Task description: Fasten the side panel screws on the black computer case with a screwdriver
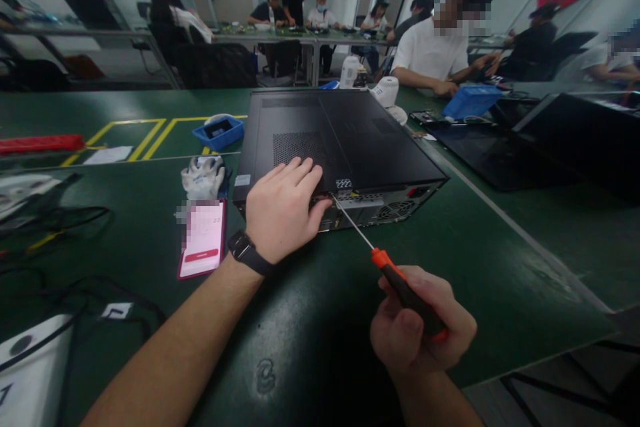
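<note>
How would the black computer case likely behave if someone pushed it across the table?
The computer case should stay stiff, judging by its flat, straight-edged panels. It would probably slide rather than tip, since it lies low on a broad side on the green table. It may feel heavy, being a large box with a fan grille that suggests parts inside.

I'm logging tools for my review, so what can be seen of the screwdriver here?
The screwdriver has a thin, metallic-looking shaft and a dark handle with an orange collar and end, seemingly plastic or rubber. The right hand grips it. It slants forward and leftward, tip at the black case's near edge, by the left hand's thumb; exact contact is unclear.
</note>
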Demonstrator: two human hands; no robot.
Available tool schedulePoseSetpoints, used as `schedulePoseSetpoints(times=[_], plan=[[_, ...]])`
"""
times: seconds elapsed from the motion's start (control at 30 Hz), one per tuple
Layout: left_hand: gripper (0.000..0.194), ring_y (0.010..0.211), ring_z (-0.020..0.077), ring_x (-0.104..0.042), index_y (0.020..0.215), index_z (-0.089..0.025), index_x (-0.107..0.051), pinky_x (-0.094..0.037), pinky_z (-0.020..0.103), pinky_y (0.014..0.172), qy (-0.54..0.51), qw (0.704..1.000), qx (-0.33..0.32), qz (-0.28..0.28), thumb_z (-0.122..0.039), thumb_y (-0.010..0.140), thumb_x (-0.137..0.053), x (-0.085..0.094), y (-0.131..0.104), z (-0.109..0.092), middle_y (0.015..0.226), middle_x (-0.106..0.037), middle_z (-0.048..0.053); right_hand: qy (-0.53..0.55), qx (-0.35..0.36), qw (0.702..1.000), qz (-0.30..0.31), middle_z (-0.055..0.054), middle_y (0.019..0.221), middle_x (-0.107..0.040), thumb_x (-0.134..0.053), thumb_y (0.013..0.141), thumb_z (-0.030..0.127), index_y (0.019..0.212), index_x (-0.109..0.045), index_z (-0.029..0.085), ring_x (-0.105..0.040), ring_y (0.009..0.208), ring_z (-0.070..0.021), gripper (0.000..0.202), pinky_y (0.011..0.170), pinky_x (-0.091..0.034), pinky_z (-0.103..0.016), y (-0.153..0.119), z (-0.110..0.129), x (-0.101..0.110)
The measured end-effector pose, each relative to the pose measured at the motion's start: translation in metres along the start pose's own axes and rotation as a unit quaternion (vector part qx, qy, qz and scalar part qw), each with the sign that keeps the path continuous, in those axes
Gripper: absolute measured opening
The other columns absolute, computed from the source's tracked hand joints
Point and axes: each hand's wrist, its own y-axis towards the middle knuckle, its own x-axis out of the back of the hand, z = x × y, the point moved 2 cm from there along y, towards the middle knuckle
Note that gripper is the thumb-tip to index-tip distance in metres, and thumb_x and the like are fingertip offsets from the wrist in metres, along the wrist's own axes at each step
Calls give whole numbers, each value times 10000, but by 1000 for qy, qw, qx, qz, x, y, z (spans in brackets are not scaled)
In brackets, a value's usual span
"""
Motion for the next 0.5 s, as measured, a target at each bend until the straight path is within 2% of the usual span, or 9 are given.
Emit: schedulePoseSetpoints(times=[0.1,0.23,0.4,0.5], plan=[[459,1419,344,-626,1388,-128,-678,-499,520,1208,2,1000,-1,-2,-349,986,-666,0,0,0,1484,-689,155,-8,7,999,34,-72,1013,-713,-625,941,204,1327,-646,141,-712,771,-193,392,545,-609,-338,-3,-1,5],[462,1413,346,-630,1386,-121,-678,-503,518,1204,0,1000,-4,-6,-344,982,-671,0,0,1,1485,-688,160,-27,33,999,33,-85,1005,-730,-667,919,163,1309,-654,106,-710,736,-181,394,546,-613,-324,-5,-4,8],[457,1407,357,-634,1378,-125,-685,-506,533,1199,-6,1000,-3,-10,-342,975,-680,-2,-1,1,1483,-688,166,-17,2,1000,21,-45,924,-696,-642,987,245,1293,-654,141,-672,664,-147,324,495,-560,-275,-3,-5,2],[456,1402,358,-638,1377,-121,-685,-511,535,1194,-5,1000,-7,-13,-335,974,-683,-2,-1,1,1477,-692,167,3,-8,999,34,-41,924,-679,-619,993,234,1319,-635,152,-675,685,-157,337,506,-565,-289,-2,-4,1]])
